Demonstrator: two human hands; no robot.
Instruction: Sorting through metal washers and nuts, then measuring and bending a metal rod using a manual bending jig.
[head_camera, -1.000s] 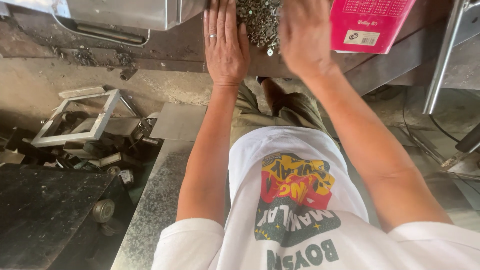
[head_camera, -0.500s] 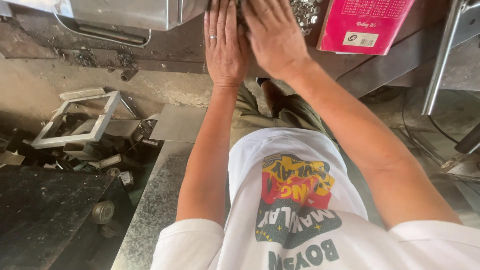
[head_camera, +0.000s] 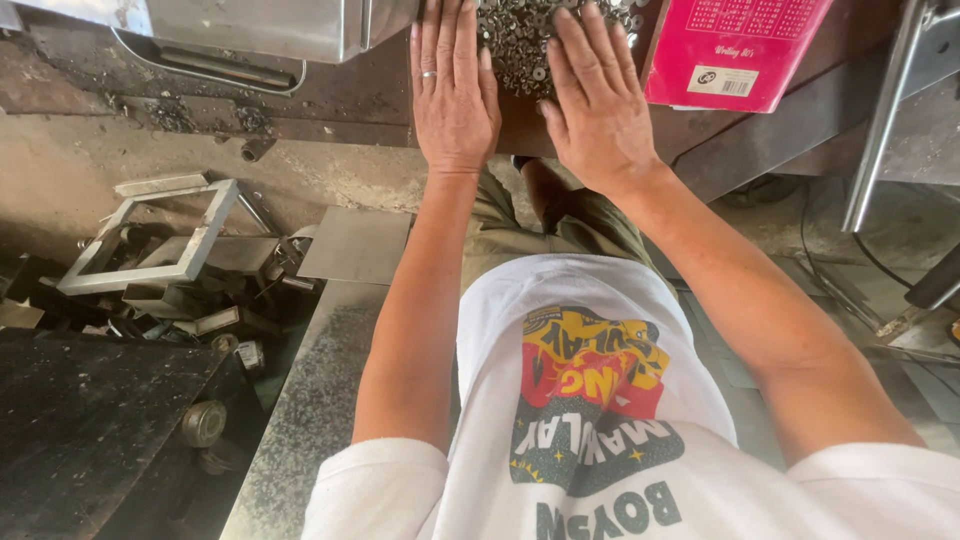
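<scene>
At the top centre of the frame, the left hand (head_camera: 453, 90) and right hand (head_camera: 598, 105) lie open and flat, flanking a heap of small metal washers (head_camera: 528, 45) that looks loose, heavy and slippery, best scooped from both sides.

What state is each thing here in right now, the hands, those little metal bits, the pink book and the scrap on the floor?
Left hand: open, flat, palm down beside the pile.
Right hand: open, fingers spread, palm down on the pile's edge.
Small metal parts: loose, heaped on the worktable.
Pink notebook: closed, lying flat.
Square metal frame: lying tilted on floor scrap.
Metal sheet: flat on the floor.
</scene>
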